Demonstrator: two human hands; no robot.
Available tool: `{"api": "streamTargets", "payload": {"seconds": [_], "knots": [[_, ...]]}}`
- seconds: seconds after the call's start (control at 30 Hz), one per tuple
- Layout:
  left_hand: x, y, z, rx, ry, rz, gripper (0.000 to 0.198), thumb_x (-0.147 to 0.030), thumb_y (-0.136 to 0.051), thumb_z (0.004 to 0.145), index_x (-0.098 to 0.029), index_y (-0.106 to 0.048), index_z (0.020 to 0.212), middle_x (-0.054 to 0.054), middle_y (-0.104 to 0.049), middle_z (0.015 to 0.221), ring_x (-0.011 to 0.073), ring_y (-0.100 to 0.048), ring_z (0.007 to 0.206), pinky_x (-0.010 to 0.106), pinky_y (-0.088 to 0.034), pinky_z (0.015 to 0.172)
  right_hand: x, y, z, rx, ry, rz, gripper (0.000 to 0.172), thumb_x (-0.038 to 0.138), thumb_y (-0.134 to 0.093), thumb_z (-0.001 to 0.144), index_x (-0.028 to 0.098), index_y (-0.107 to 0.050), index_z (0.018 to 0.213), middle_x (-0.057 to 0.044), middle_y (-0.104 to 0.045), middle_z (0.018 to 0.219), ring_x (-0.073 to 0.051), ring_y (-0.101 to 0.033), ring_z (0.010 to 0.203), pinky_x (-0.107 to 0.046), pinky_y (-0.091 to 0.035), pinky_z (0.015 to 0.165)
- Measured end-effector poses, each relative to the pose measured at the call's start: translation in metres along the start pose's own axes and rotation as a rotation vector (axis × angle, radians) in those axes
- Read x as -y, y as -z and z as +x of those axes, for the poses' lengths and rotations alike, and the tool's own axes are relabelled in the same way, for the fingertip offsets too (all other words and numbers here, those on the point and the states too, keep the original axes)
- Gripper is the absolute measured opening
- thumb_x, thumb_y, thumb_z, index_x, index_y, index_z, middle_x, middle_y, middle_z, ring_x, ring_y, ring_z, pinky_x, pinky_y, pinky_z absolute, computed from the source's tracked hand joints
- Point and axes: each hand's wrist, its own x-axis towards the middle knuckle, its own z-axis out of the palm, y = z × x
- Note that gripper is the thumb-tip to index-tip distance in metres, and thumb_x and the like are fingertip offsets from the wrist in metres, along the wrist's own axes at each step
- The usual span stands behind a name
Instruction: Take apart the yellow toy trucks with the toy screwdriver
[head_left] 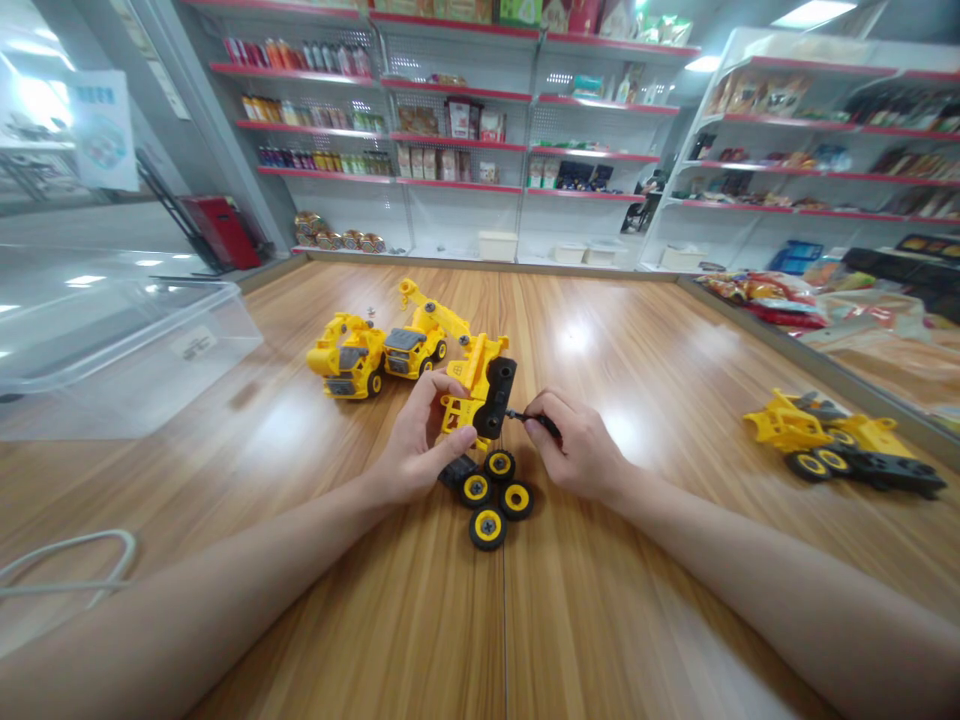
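My left hand (424,430) grips a yellow toy truck body (472,375), tilted so that its black base (496,398) faces right. In my right hand (574,440) is a small screwdriver (541,422), fingers closed round its dark handle. Its tip points left at the lower part of the black base; whether it sits in a screw cannot be made out. Below the truck body lie several loose toy wheels (487,527), black with yellow hubs. Beside them a dark part (456,470) is half hidden by my left hand.
Two yellow toy trucks, a rounded one (346,358) and a crane truck (416,345), stand behind my left hand. Partly assembled yellow and black toy pieces (847,445) lie far right. A clear plastic bin (127,350) and white cable (67,570) are at left. Stocked shelves (457,90) rise behind.
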Motion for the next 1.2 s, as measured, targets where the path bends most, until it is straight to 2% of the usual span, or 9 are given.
{"api": "streamTargets", "payload": {"seconds": [0.2, 0.4, 0.57, 0.67, 0.77, 0.87, 0.97, 1.03, 1.2], "knots": [[-0.001, -0.001, -0.001, -0.064, 0.065, -0.055, 0.033, -0.032, -0.07, 0.081, -0.022, -0.048, 0.104, 0.003, -0.046, 0.095, 0.0132, -0.048, 0.077, 0.023, -0.044, 0.062, -0.003, 0.007, -0.001, 0.122, 0.094, 0.071, 0.008, 0.016, -0.049, 0.088, 0.019, -0.054, 0.093, -0.006, -0.057, 0.089, -0.019, -0.056, 0.08, -0.031, -0.045, 0.07], [0.002, -0.001, -0.002, -0.083, 0.093, -0.1, 0.034, -0.032, -0.07, 0.081, -0.022, -0.048, 0.104, 0.002, -0.045, 0.094, 0.0129, -0.048, 0.075, 0.022, -0.046, 0.06, -0.003, 0.01, -0.004, 0.16, 0.167, 0.12, 0.005, 0.016, -0.05, 0.082, 0.02, -0.053, 0.084, -0.003, -0.056, 0.079, -0.016, -0.053, 0.068, -0.029, -0.042, 0.062], [0.001, -0.001, -0.002, -0.084, 0.094, -0.118, 0.032, -0.029, -0.07, 0.081, -0.022, -0.048, 0.103, 0.002, -0.046, 0.093, 0.012, -0.05, 0.076, 0.021, -0.047, 0.06, -0.008, 0.0, -0.001, -0.019, -0.087, -0.056, 0.007, 0.019, -0.057, 0.082, 0.02, -0.058, 0.089, -0.004, -0.064, 0.082, -0.017, -0.059, 0.072, -0.028, -0.045, 0.064], [-0.001, -0.002, -0.001, -0.09, 0.107, -0.118, 0.031, -0.03, -0.069, 0.082, -0.021, -0.047, 0.102, 0.001, -0.047, 0.091, 0.0123, -0.052, 0.075, 0.021, -0.049, 0.06, -0.03, -0.002, 0.002, -0.117, -0.262, -0.141, 0.024, 0.014, -0.053, 0.084, 0.021, -0.063, 0.106, -0.004, -0.07, 0.09, -0.019, -0.065, 0.079, -0.031, -0.049, 0.07], [-0.002, -0.003, -0.001, -0.102, 0.102, -0.115, 0.03, -0.029, -0.069, 0.082, -0.021, -0.047, 0.101, 0.001, -0.047, 0.092, 0.012, -0.053, 0.076, 0.021, -0.05, 0.06, -0.059, -0.002, 0.007, -0.104, -0.322, -0.226, 0.034, 0.013, -0.049, 0.088, 0.019, -0.064, 0.118, -0.009, -0.07, 0.103, -0.023, -0.066, 0.092, -0.036, -0.051, 0.082], [-0.001, -0.004, 0.0, -0.12, 0.115, -0.117, 0.031, -0.029, -0.07, 0.081, -0.021, -0.048, 0.101, 0.002, -0.048, 0.095, 0.012, -0.054, 0.077, 0.021, -0.05, 0.061, -0.077, -0.006, 0.015, -0.011, -0.29, -0.26, 0.043, 0.012, -0.049, 0.09, 0.02, -0.06, 0.13, -0.011, -0.066, 0.112, -0.023, -0.065, 0.099, -0.037, -0.052, 0.086], [0.003, -0.005, 0.002, -0.13, 0.123, -0.138, 0.032, -0.029, -0.071, 0.08, -0.021, -0.048, 0.101, 0.002, -0.049, 0.094, 0.0123, -0.054, 0.076, 0.022, -0.05, 0.062, -0.081, -0.016, 0.028, 0.092, -0.113, -0.277, 0.054, 0.011, -0.053, 0.088, 0.027, -0.051, 0.139, -0.009, -0.051, 0.142, -0.025, -0.056, 0.119, -0.039, -0.047, 0.098], [0.005, -0.005, 0.003, -0.142, 0.109, -0.154, 0.032, -0.028, -0.071, 0.08, -0.021, -0.048, 0.101, 0.001, -0.05, 0.091, 0.012, -0.053, 0.075, 0.022, -0.048, 0.063, -0.08, -0.024, 0.038, 0.169, -0.019, -0.245, 0.055, 0.013, -0.055, 0.089, 0.03, -0.05, 0.141, -0.008, -0.044, 0.149, -0.025, -0.053, 0.124, -0.039, -0.046, 0.101], [0.005, -0.003, 0.002, -0.179, 0.123, -0.141, 0.031, -0.028, -0.07, 0.08, -0.021, -0.048, 0.101, 0.001, -0.051, 0.092, 0.0116, -0.052, 0.074, 0.022, -0.045, 0.063, -0.07, -0.039, 0.051, 0.188, 0.006, -0.094, 0.026, 0.012, -0.056, 0.089, 0.023, -0.073, 0.106, -0.007, -0.066, 0.111, -0.019, -0.062, 0.104, -0.033, -0.048, 0.094]]}}
